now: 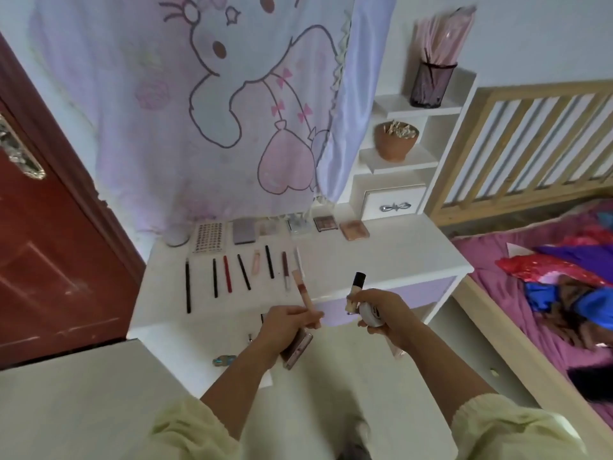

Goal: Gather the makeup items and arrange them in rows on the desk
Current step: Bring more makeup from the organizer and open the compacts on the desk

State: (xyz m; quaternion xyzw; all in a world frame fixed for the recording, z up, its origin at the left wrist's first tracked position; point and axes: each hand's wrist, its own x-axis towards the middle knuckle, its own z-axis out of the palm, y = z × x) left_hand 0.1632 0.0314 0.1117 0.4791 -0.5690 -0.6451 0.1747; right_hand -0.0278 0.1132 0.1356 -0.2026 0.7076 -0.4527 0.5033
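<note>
Above table front edge: L hand fingers curled round gloss tube plus compact; R hand grips black-capped tube and jar. Palettes back row, pencils 2nd row. Step: placing. Next, prob.: lay gloss tube parallel at row's right end.

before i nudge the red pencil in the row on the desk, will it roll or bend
The red pencil looks slim, lying flat on the smooth desk, so it would probably roll sideways if pushed. It looks straight, so likely stiff, not floppy. Being so thin, it is probably light and could bump the black pencil beside it.
</note>
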